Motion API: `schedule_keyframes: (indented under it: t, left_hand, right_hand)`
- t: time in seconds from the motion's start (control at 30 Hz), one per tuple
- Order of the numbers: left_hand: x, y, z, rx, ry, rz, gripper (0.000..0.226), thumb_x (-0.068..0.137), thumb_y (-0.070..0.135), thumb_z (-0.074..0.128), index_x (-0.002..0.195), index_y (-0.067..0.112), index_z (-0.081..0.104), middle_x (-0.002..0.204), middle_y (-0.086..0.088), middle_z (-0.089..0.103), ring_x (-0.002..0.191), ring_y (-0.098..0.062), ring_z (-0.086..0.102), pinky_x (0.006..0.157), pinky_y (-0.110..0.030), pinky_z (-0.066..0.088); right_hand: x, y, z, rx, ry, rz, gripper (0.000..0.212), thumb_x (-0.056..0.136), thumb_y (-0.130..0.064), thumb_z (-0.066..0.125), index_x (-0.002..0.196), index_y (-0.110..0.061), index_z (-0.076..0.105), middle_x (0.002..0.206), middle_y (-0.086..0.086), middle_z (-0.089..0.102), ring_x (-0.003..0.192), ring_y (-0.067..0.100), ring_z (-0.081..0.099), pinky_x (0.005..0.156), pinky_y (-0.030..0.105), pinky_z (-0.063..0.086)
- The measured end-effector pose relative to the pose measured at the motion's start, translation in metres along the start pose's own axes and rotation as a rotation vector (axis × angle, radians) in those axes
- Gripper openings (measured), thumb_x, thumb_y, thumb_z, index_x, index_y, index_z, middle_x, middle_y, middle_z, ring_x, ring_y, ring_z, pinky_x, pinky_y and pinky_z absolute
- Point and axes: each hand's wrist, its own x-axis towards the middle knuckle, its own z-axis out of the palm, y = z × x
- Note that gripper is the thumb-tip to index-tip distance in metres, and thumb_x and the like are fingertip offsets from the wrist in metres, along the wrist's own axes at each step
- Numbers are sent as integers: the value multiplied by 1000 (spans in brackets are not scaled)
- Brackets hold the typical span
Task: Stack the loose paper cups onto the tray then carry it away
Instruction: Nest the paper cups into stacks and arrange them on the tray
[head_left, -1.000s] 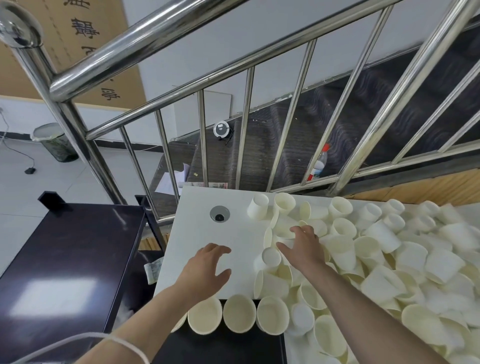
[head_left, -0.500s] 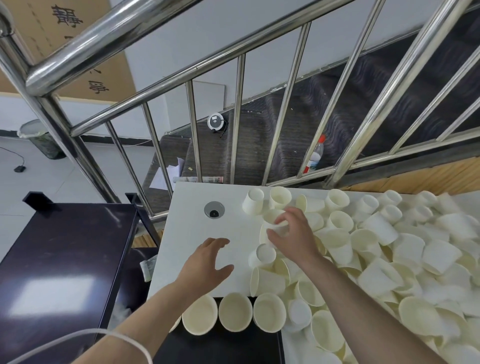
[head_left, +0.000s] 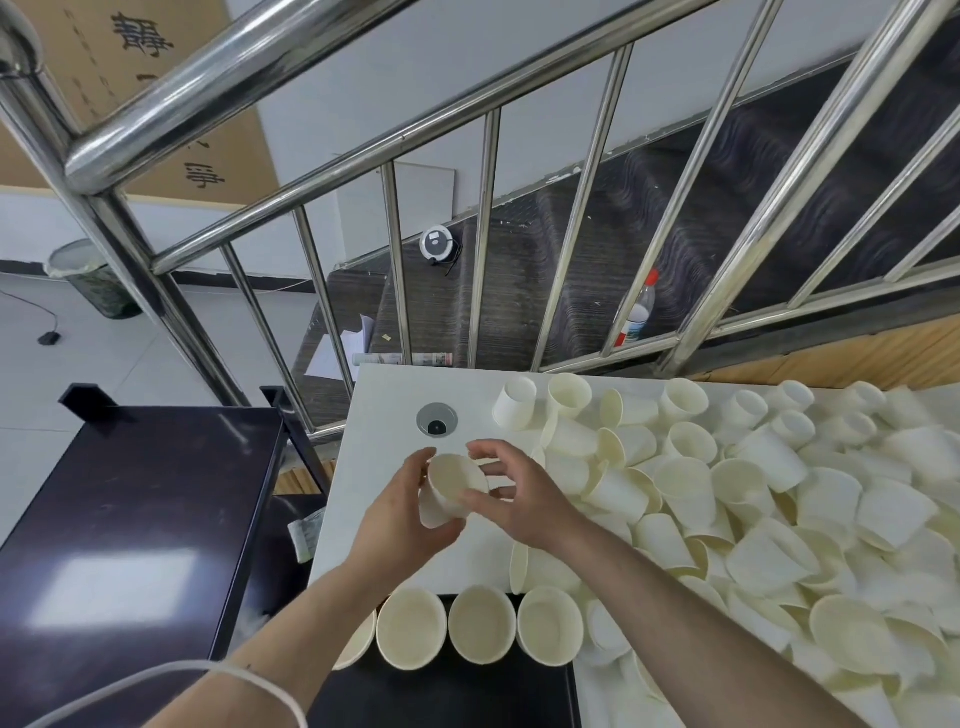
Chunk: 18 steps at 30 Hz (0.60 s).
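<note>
Left hand (head_left: 400, 519) and right hand (head_left: 519, 493) both curl fingers round one cream paper cup (head_left: 449, 488), tilted, held above the white desk (head_left: 384, 467) near its left edge. Loose cream cups (head_left: 779, 519) heaped rightward. Three upright cups (head_left: 480, 623) line the front edge.

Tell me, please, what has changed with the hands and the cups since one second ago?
The right hand drew back from the pile with a paper cup and brought it toward the left hand, which rose from the white table. Both now hold it. The upright cups on the tray stayed put.
</note>
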Motion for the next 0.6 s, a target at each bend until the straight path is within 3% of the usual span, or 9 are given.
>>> schedule_keyframes:
  t: [0.07, 0.13, 0.23, 0.37, 0.6]
  left_hand:
    - [0, -5, -1, 53, -12, -50, 88, 71, 26, 79, 143, 22, 28, 129, 8, 48, 112, -16, 53, 85, -23, 42]
    - [0, -9, -2, 120, -55, -111, 89, 73, 23, 76, 144, 24, 23, 133, 6, 41, 112, -18, 51, 85, -24, 42]
    - [1, -20, 0, 233, -117, -170, 77, 74, 23, 72, 138, 26, 30, 129, 2, 41, 101, -21, 56, 77, -31, 49]
    - [2, -31, 6, 320, -176, -225, 71, 76, 22, 70, 134, 24, 28, 129, 2, 39, 103, -22, 55, 73, -30, 46]
    - [3, -44, 19, 334, -269, -220, 78, 76, 12, 66, 141, 19, 22, 135, -8, 33, 118, -27, 44, 91, -30, 45]
  right_hand:
    - [0, 7, -6, -131, 80, 4, 44, 90, -34, 65, 131, -25, 52, 129, -14, 53, 115, 1, 52, 95, 29, 48]
    - [-1, 19, -16, -432, 114, 32, 43, 93, -36, 58, 133, -22, 50, 133, -10, 48, 122, 10, 47, 97, 31, 45]
    - [-6, 37, -26, -777, -24, 183, 52, 91, -40, 57, 138, -21, 44, 137, -2, 40, 126, 19, 41, 97, 34, 43]
    - [-7, 50, -25, -813, -65, 261, 56, 88, -37, 63, 138, -21, 42, 134, 1, 42, 121, 22, 45, 94, 33, 45]
    - [-3, 52, -23, -760, -15, 226, 53, 90, -31, 59, 139, -21, 43, 135, 0, 45, 122, 21, 46, 95, 33, 45]
